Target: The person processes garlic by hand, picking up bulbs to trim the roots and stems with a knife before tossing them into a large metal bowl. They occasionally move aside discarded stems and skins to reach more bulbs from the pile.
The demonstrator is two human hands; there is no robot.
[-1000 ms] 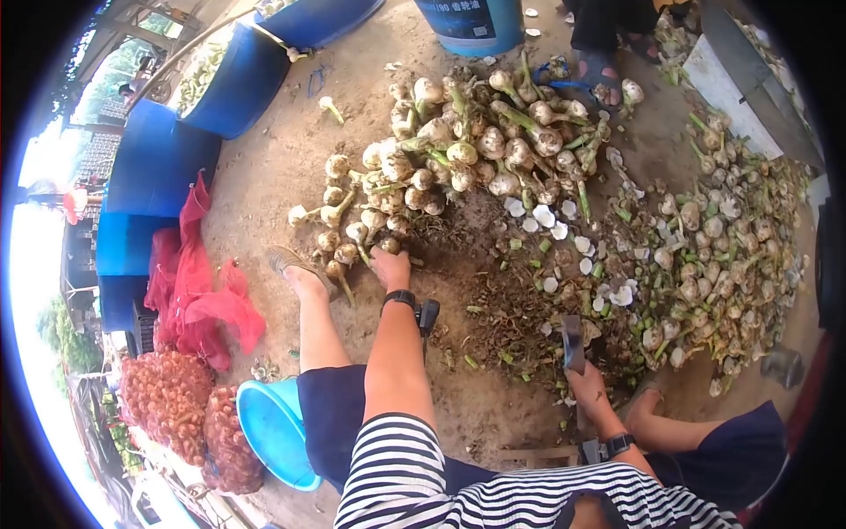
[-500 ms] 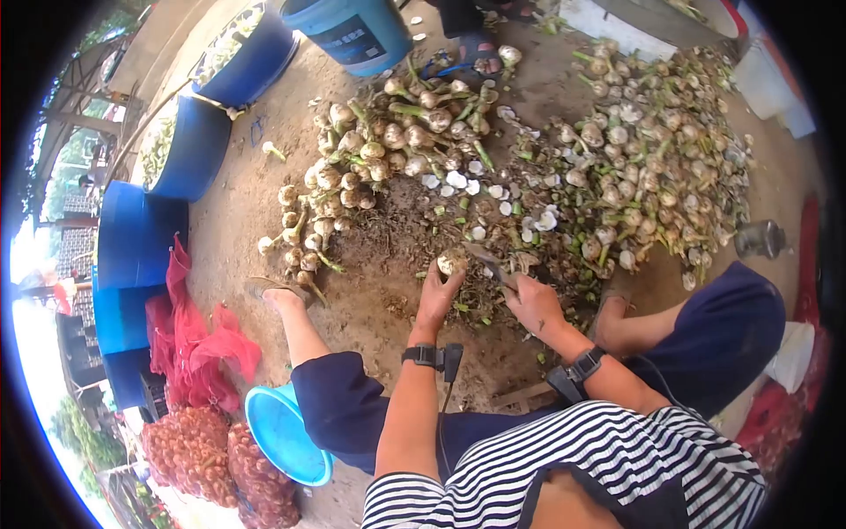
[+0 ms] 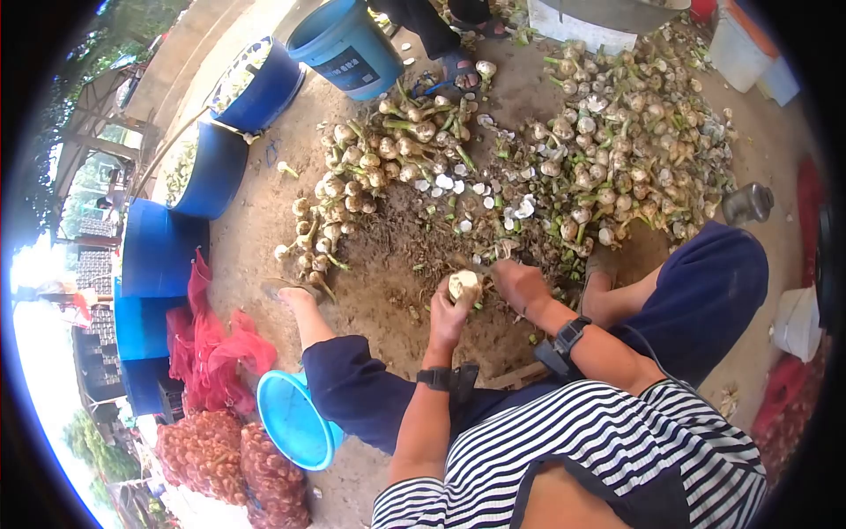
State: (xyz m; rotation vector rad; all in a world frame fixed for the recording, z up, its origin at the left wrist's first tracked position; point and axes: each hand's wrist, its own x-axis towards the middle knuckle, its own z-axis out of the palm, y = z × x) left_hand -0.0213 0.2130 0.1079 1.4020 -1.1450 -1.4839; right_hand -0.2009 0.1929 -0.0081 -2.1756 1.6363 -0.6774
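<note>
My left hand [image 3: 451, 314] is closed around a garlic bulb [image 3: 463, 286] whose pale cut face shows. To its right, my right hand [image 3: 522, 286] is closed on a knife, whose blade is blurred and barely visible near the bulb. Past my hands lie dirt and trimmings, with white peel pieces [image 3: 443, 182] on the ground. A smaller heap of garlic bulbs with green stems [image 3: 370, 159] is at the upper middle, and a larger garlic heap [image 3: 643, 141] spreads on the upper right.
A blue bucket [image 3: 345, 53] stands near another person's foot [image 3: 461, 70]. Blue tubs [image 3: 163, 247] line the left side. Red netting [image 3: 216, 344], filled net sacks [image 3: 198, 454] and a light-blue basin [image 3: 295, 421] lie lower left. A metal canister [image 3: 747, 204] stands at right.
My left hand has turned the bulb so its pale cut face shows. My right hand has turned, and its knife blade is now hardly visible. The whole view has shifted slightly.
</note>
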